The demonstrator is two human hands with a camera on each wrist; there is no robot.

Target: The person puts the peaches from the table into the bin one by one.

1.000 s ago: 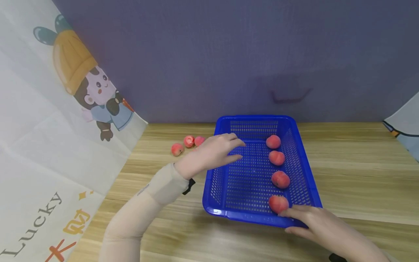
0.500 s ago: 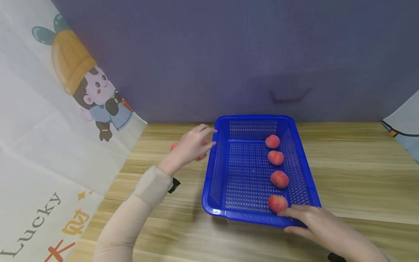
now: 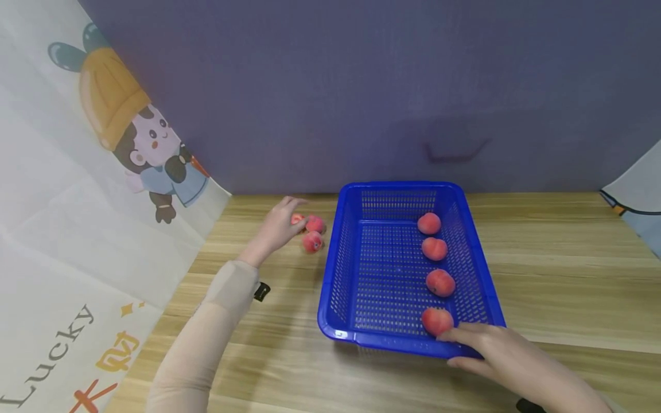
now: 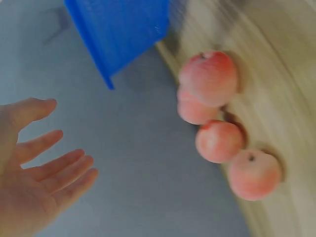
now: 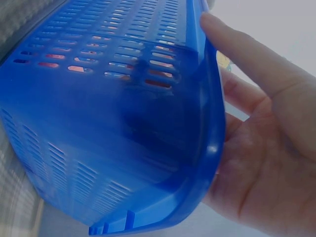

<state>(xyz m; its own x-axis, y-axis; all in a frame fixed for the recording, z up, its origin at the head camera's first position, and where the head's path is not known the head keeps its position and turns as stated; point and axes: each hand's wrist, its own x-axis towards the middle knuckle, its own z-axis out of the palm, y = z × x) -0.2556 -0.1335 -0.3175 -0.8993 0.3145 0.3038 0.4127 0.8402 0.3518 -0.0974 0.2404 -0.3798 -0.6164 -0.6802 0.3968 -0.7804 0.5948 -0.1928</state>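
Note:
My left hand (image 3: 279, 226) is over the table left of the basket, fingers extended and holding nothing. Close beside its thumb lie loose peaches, one of them the front peach (image 3: 312, 242); the hand partly covers the others. In the left wrist view the fingers (image 4: 64, 168) are spread apart, away from the cluster of several peaches (image 4: 219, 141). My right hand (image 3: 490, 351) grips the front right corner of a blue plastic basket (image 3: 382, 342), thumb outside and fingers over the rim. Inside, several peaches (image 3: 440, 283) form a row along the right wall.
The wooden table (image 3: 563, 269) extends on both sides of the basket. A dark blue-grey panel (image 3: 320, 103) stands upright behind it. On the left hangs a white sheet with a printed cartoon figure (image 3: 170, 160).
My left hand has moved left from above the basket to the loose peaches, fingers still extended. My right hand stays on the basket corner, and the row of peaches inside is unchanged.

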